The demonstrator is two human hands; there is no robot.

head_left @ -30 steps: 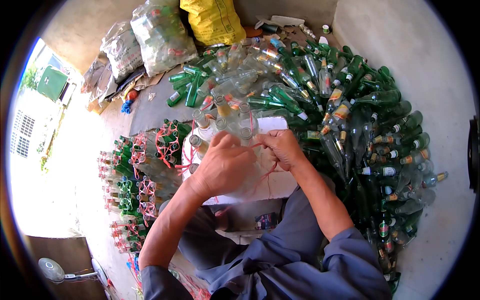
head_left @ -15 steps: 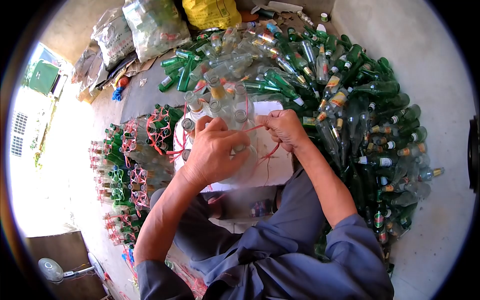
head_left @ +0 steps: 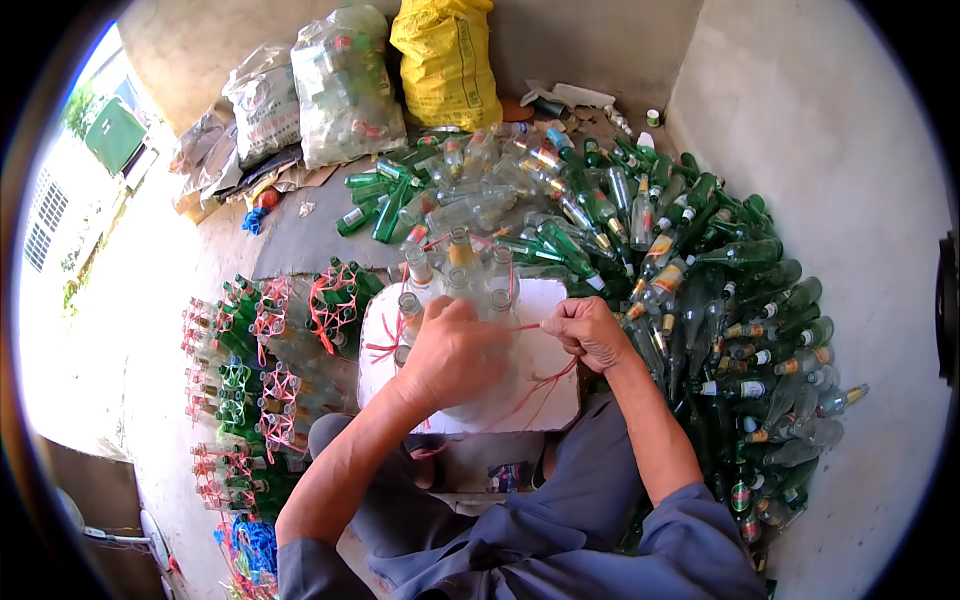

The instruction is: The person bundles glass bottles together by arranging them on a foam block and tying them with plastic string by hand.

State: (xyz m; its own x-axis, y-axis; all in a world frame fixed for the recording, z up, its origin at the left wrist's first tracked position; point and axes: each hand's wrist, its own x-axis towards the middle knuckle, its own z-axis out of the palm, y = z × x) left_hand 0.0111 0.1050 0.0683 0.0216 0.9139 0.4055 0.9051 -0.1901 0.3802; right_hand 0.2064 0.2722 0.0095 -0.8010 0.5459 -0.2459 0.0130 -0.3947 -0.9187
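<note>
A cluster of clear glass bottles (head_left: 421, 270) stands upright on a white board (head_left: 548, 405) in front of my knees. Red string (head_left: 528, 327) runs around their necks. My left hand (head_left: 455, 355) is over the near side of the cluster, its fingers curled and smeared by motion, so what it grips is unclear. To the right of the bottles, my right hand (head_left: 590, 335) pinches the red string between thumb and finger, stretched toward the left hand. Loose red strands lie on the board below the right hand.
Loose green and clear bottles (head_left: 740, 250) are heaped from the back round to the right. Bottle bundles tied with red string (head_left: 285, 390) stand at left. A yellow sack (head_left: 447, 65) and a clear plastic sack (head_left: 347, 90) stand by the back wall.
The camera view has tilted up, so the scene sits lower. My left hand has become blurred over the bottles. My right hand keeps its pinch on the string.
</note>
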